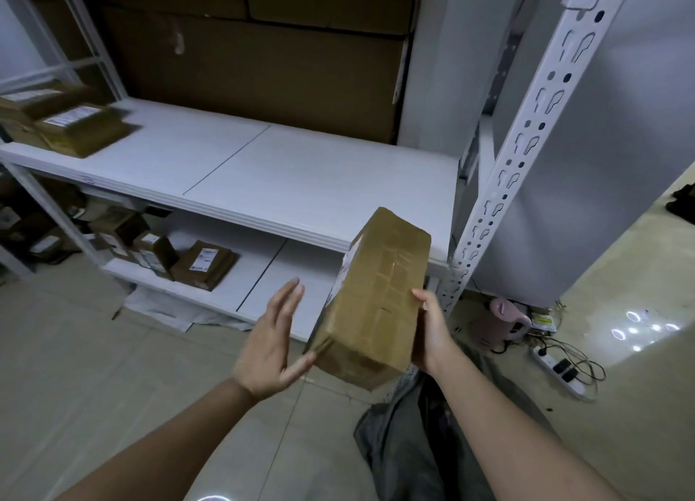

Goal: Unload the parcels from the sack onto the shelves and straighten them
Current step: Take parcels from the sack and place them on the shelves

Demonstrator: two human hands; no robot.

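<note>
Nearest, a crumpled grey plastic sack [410, 440] lies on the floor below the forearms. Just above it, the right hand [432, 331] grips the right flank of a long brown tape-wrapped cardboard parcel [376, 297], thumb over the top face and fingers hidden beneath. The left hand [269, 341] stands just beside the parcel's near left corner with flat, spread fingers [289, 294], its thumb about touching the corner. The parcel's long axis runs away from the fingers, up and a little right, toward the edge of the white metal middle shelf [301, 185], so the right hand carries and the left is placed to steady it. A white label [344, 271] on its left face is too oblique to read. Beyond, labelled brown parcels [75, 128] sit far left on that shelf, their printing blurred.
</note>
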